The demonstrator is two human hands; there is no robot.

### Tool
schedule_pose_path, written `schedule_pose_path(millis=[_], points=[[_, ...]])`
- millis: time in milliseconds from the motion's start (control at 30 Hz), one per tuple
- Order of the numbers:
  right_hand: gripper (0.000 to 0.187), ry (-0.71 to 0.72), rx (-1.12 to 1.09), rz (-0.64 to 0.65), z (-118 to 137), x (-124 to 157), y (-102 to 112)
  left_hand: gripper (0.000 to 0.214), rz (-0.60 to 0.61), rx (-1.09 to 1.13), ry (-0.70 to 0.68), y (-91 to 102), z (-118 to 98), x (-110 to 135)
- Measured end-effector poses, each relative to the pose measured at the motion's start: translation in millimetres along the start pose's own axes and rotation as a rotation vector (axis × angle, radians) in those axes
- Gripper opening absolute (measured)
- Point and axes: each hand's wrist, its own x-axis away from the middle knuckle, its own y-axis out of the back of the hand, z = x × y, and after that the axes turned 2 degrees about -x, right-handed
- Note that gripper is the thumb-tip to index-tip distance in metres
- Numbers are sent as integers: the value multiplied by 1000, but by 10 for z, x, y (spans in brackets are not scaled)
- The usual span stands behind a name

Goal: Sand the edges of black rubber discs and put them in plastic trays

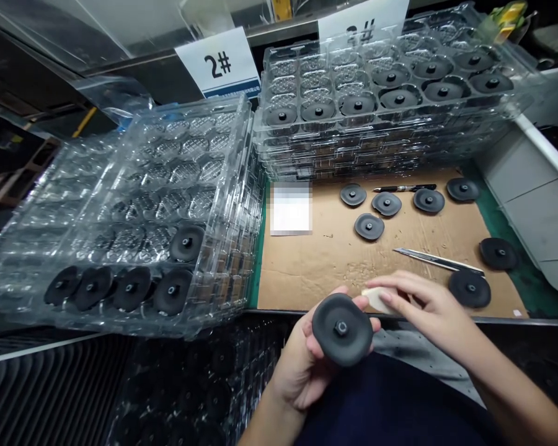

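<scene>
A round black disc with a small raised hub (343, 331) rests in my left hand (302, 365), its fingers wrapped behind the rim. Close by on the right, my right hand (423, 303) pinches a small off-white pad (377, 300) between thumb and fingers, near the disc's upper edge. Whether the pad touches the disc, I cannot tell. Similar black discs lie loose on the cardboard, one of them (469, 288) just beyond my right hand. A knife-like metal tool (439, 260) lies slantwise beside that disc.
Stacked clear plastic trays stand at the left (167, 204) and at the back (325, 133), some pockets holding discs. A black pen (404, 188) and a white paper (291, 214) lie on the cardboard sheet (307, 266). A grey side wall (521, 179) bounds the right.
</scene>
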Motion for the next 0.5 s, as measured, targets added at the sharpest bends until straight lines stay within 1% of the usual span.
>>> schedule_pose_path(millis=[100,200,267,300,367,400,433,467,500], points=[[27,-34,-40,58,-177,164,-167,64,35,6,11,17,-13,-8],[27,-12,-43,46,-287,241,-285,67,55,-2,8,37,-13,-15],[25,2,-34,-8,-274,248,-277,67,55,-15,9,40,-6,-18],[24,7,-22,-60,-231,247,-249,67,53,-22,13,36,2,-18],[21,47,18,-205,-69,243,-169,68,47,-35,22,17,24,-16],[21,104,44,-288,43,241,-132,69,42,-45,25,4,39,-12],[22,199,74,-350,165,237,-105,70,30,-61,26,-11,55,-7],[26,324,102,-371,290,228,-91,71,15,-88,23,-24,70,1],[28,467,119,-354,406,214,-91,72,-2,-124,16,-35,84,11]])
